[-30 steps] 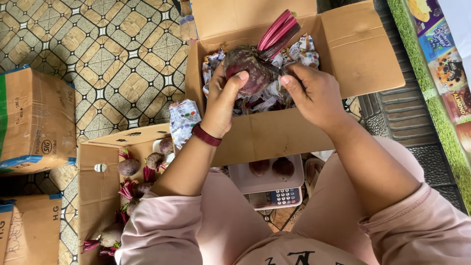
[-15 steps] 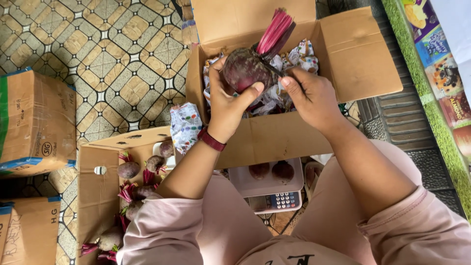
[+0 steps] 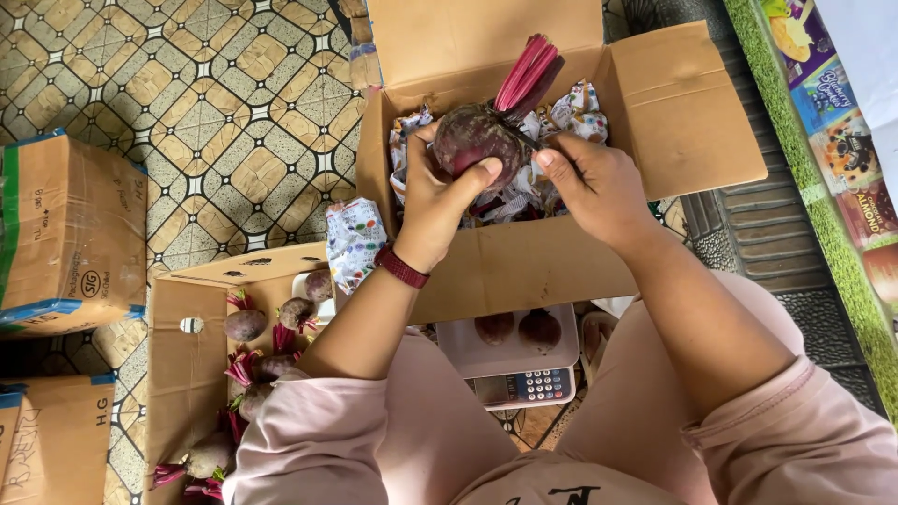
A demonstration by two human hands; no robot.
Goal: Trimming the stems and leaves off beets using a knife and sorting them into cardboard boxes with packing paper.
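Change noted against the views a second and half a second back: the beetroot (image 3: 475,140) sits a little higher and more squarely over the open cardboard box (image 3: 524,266), and its cut red stems (image 3: 526,73) now point up toward the far flap. The left hand (image 3: 440,201) has shifted its grip, so the thumb now lies across the near face of the root, where earlier it sat more to the side. The right hand (image 3: 594,187) has closed in from the right.

Finger state: left-hand fingers wrapped around the beetroot, holding it. Right-hand fingers narrow, pinched at the root's right shoulder near the stem base; whether they grip a stem or wrapping, I cannot tell.

Location: the root is held above the crumpled patterned paper (image 3: 561,112) lining the far box, not resting on it.

Judgement: the root is in mid-handling, being turned or trimmed, not set down.

Surroundings: a digital scale (image 3: 510,369) carrying two beetroots (image 3: 516,329) lies near, under the box edge. A second box (image 3: 201,374) at near left holds more beetroots with stems.
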